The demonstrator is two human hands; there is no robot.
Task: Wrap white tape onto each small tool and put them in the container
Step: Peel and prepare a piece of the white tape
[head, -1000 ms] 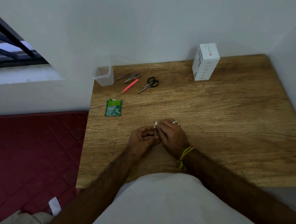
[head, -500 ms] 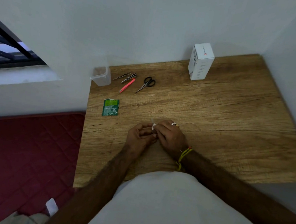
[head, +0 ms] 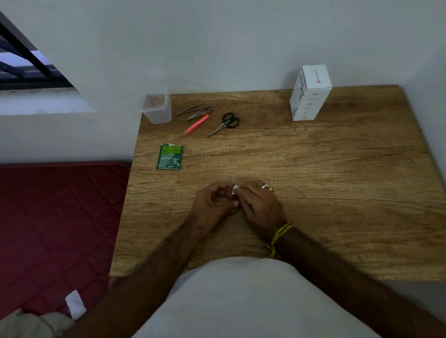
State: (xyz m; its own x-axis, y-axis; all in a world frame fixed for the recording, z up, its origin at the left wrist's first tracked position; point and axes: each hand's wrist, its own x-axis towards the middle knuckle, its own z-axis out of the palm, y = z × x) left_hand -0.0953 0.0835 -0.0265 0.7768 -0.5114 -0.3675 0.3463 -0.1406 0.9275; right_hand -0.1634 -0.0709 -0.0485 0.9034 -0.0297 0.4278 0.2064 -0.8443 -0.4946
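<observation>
Both hands meet near the middle of the desk (head: 321, 175), close to its near edge, and the grip is a two-handed pinch: the left hand (head: 211, 205) has its fingers curled inward, and the right hand (head: 260, 205) has its fingertips drawn together against those of the left. Between them a small flap of white tape (head: 234, 189) stands up, with a thin sliver, possibly the tip of a small tool, poking out just above it; what exactly each hand holds beneath the tape is hidden by the fingers, so I cannot tell which hand has the tool and which the tape. The step in hand looks like the wrapping of one tool, with the loose end not yet pressed down. At the far left corner stands the clear container (head: 157, 110), and from this angle nothing can be made out inside it. Just right of it lie two steel tweezers (head: 194, 110), a pink tweezer (head: 196, 124) and small black-handled scissors (head: 225, 124), all apart from the hands and showing no tape. A green sachet (head: 170, 156) lies between them and the hands, and a white box (head: 310, 93) stands at the far right. The next move probably calls for smoothing the flap round the tool, then a reach to the far left to drop it in the container.
</observation>
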